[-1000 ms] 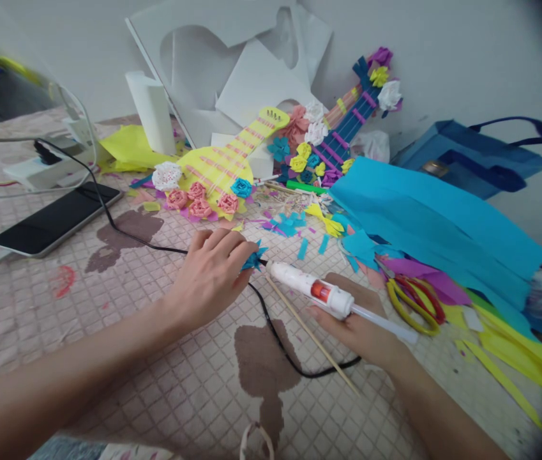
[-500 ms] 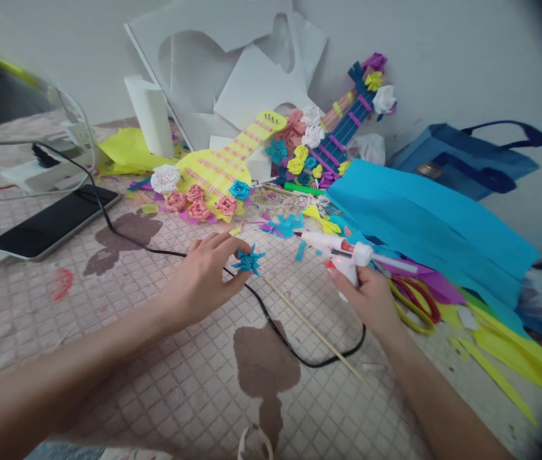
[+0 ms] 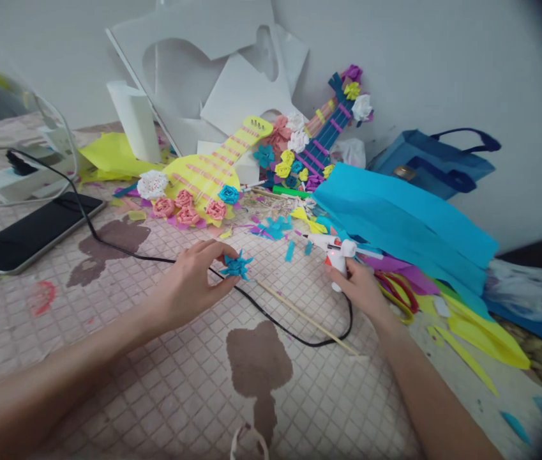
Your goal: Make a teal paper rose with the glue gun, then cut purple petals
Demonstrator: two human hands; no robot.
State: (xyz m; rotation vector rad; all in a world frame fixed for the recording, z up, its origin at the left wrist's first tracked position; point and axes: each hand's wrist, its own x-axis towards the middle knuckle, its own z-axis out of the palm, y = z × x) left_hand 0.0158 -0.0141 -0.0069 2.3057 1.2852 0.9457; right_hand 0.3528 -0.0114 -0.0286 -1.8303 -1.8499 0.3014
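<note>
Blue bag (image 3: 424, 163): contents unclear. Left hand (image 3: 187, 281) pinches flower (image 3: 236, 265).

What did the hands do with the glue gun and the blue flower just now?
The right hand swung the glue gun away from the flower, rightward, and tipped it upright, still holding it. The left hand kept pinching the flower; the stick stayed put.
</note>
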